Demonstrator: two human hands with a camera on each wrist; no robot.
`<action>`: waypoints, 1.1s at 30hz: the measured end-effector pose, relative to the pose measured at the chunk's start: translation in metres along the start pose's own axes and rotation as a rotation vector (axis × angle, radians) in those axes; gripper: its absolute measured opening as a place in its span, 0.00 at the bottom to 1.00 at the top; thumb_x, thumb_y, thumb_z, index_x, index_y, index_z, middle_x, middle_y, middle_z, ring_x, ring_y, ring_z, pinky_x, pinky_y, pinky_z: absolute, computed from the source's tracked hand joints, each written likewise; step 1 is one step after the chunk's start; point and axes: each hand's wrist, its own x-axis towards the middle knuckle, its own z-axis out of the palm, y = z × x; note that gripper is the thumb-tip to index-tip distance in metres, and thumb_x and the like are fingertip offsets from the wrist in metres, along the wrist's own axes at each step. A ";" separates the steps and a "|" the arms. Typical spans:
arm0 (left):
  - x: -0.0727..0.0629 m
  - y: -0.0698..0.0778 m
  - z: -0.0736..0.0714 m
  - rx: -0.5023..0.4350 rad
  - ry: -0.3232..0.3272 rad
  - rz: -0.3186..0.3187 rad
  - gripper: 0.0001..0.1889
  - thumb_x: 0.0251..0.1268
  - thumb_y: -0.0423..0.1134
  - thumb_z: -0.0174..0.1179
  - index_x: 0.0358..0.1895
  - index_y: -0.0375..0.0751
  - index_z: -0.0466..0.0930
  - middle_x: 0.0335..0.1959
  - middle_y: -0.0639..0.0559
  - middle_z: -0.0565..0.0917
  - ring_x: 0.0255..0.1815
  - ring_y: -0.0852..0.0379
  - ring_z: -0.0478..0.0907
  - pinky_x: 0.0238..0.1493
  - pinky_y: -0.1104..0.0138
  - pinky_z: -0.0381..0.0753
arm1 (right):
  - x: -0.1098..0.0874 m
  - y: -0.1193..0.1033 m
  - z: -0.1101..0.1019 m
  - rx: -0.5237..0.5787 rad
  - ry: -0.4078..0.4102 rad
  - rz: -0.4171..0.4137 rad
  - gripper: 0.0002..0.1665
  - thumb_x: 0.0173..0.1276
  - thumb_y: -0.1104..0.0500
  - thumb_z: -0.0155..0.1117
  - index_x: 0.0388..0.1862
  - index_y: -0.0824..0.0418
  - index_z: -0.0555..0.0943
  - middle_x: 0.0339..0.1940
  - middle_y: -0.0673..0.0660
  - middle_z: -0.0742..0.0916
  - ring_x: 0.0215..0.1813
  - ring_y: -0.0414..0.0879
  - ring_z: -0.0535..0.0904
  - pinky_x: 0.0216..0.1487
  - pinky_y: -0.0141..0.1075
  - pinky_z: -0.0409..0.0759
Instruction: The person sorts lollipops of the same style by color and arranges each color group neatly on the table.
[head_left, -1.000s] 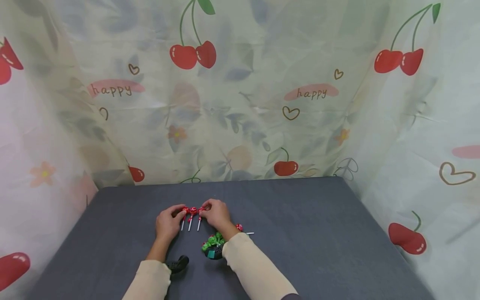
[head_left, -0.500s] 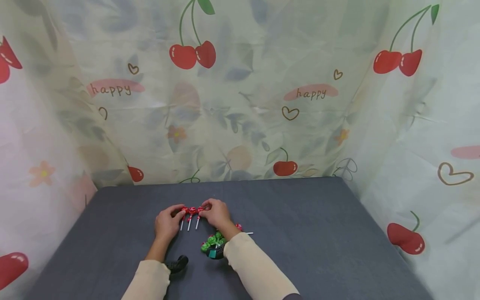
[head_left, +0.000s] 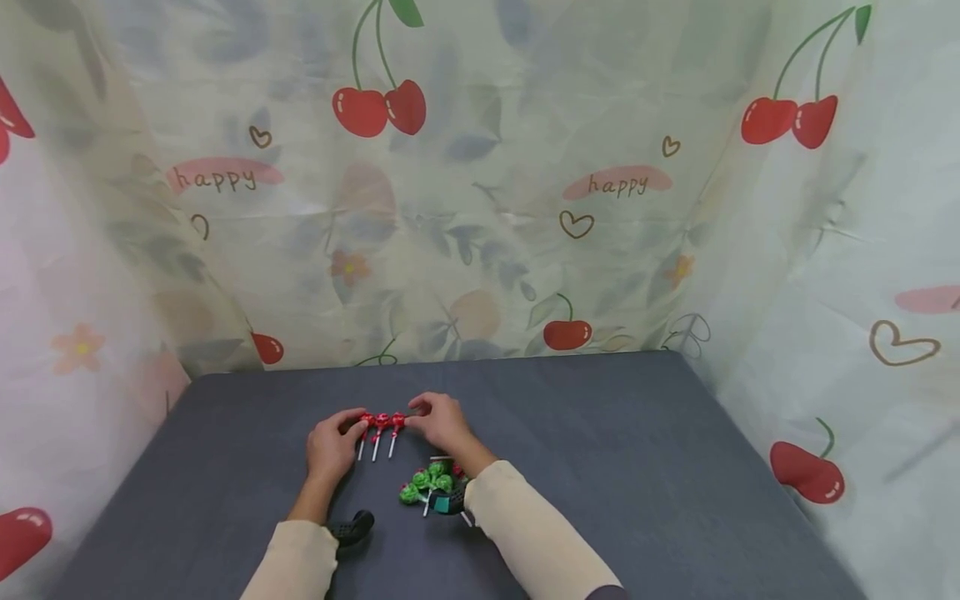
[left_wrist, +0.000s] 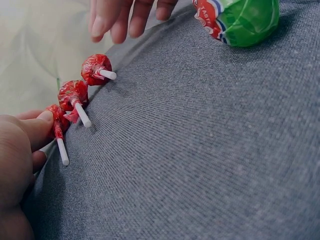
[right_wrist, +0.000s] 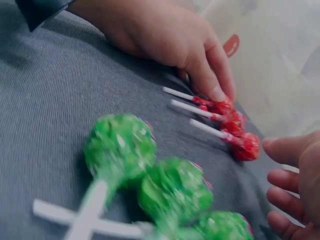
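Observation:
Three red-wrapped lollipops (head_left: 382,420) lie side by side on the dark grey cloth, white sticks toward the person. My left hand (head_left: 332,446) pinches the leftmost red lollipop (left_wrist: 59,122) by its head between thumb and fingers. Just beyond the rightmost red lollipop (right_wrist: 245,146) is my right hand (head_left: 444,423); its fingers are spread apart, a small gap from the candy, and hold nothing. Nearer the person, under the right wrist, several green-wrapped lollipops (head_left: 423,480) sit in a loose cluster with crossing sticks, partly hidden by the wrist camera.
Black wrist cameras hang under both wrists, the left one (head_left: 354,528) close above the cloth. Some red wrapping (head_left: 458,472) shows beside the right forearm, mostly covered. A cherry-print curtain (head_left: 465,208) encloses the table (head_left: 600,433) at the back and sides.
My right hand has let go of the rightmost red lollipop and shifted right, its fingers spreading. More of the green lollipops shows. My left hand keeps its pinch.

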 end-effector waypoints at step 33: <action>0.000 -0.003 0.002 0.010 0.009 0.012 0.14 0.69 0.40 0.61 0.54 0.40 0.83 0.47 0.42 0.84 0.47 0.45 0.78 0.49 0.50 0.72 | -0.059 0.046 -0.080 -0.143 -0.152 -0.191 0.12 0.64 0.56 0.70 0.44 0.60 0.85 0.35 0.48 0.84 0.37 0.41 0.78 0.40 0.36 0.77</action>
